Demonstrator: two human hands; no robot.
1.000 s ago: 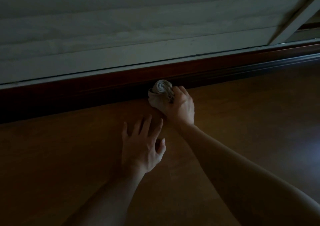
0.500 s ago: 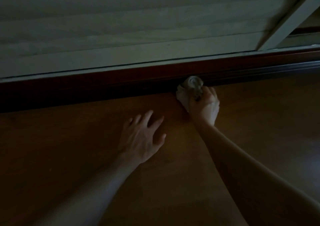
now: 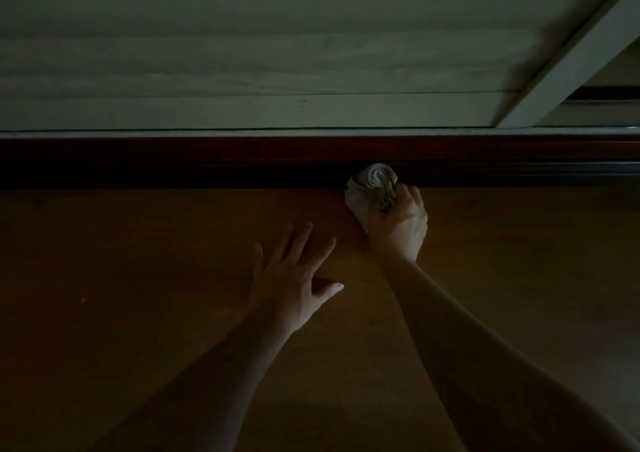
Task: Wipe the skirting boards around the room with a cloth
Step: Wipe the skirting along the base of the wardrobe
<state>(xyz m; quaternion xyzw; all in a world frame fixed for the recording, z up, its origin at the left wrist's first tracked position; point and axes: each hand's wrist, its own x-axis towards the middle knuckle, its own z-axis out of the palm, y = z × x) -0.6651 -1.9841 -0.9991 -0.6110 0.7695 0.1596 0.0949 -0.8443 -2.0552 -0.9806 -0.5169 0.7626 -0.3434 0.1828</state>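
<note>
**A:** Item one, nearest the camera?
**B:** Two bare forearms, both reaching toward the skirting board (image 3: 173, 164). Lighting is dim throughout.

**A:** Item two?
**B:** Wooden floor (image 3: 138, 313), brown, running up to the foot of the skirting board.

**A:** Item three?
**B:** Left hand (image 3: 291, 285), short of the skirting board, palm down over the floor. Its fingers (image 3: 301, 240) are released, spread and straight, grasping nothing. I cannot tell whether the palm touches the floor.

**A:** Item four?
**B:** Right hand (image 3: 398, 229), closer to the skirting board than the left one. Its fingers (image 3: 414, 197) are curled round a cloth (image 3: 370, 184).

**A:** Describe the cloth.
**B:** Pale and bunched into a wad, with a rolled end showing a spiral. It sits at the foot of the skirting board, against the dark lower face, where board and floor meet.

**A:** Item five?
**B:** The skirting board itself: dark reddish wood, running across the full width, with a darker moulded band lower down.

**A:** Item six, farthest?
**B:** A pale slatted panel (image 3: 242, 53) directly above the skirting board, with a pale frame bar (image 3: 571, 53) slanting across it above the board's right end.
</note>
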